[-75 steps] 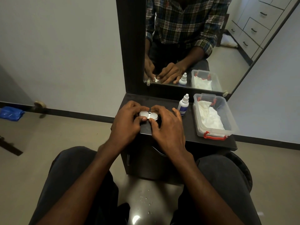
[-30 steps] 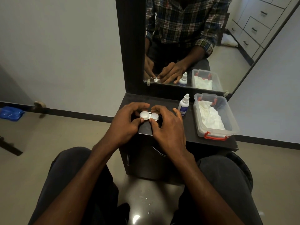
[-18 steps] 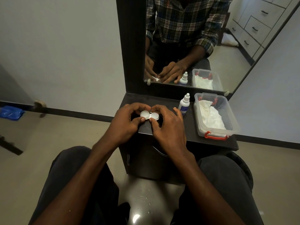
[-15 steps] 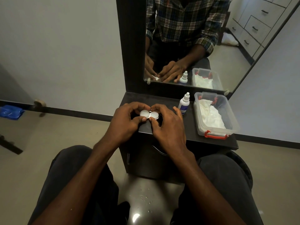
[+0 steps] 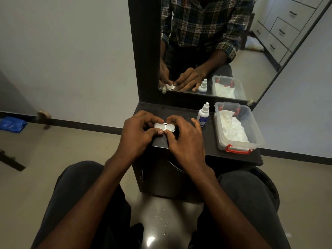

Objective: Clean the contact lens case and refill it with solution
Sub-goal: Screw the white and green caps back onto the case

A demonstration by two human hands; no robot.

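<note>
Head view: left hand (image 5: 136, 135) & right hand (image 5: 186, 141) each pinch one cap of lens case (image 5: 164, 127), bracing it on the shelf (image 5: 206, 146), prob. for unscrewing.

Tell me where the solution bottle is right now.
In the head view the solution bottle stands upright on the dark table, right of centre, between the right hand and the clear plastic box.

A clear plastic box (image 5: 237, 130) with red latches sits on the right side of the dark desk (image 5: 212, 150), white cloth (image 5: 231, 126) bunched inside. A mirror (image 5: 206, 47) rises behind the desk. A blue bag (image 5: 11, 124) lies on the floor far left.
</note>
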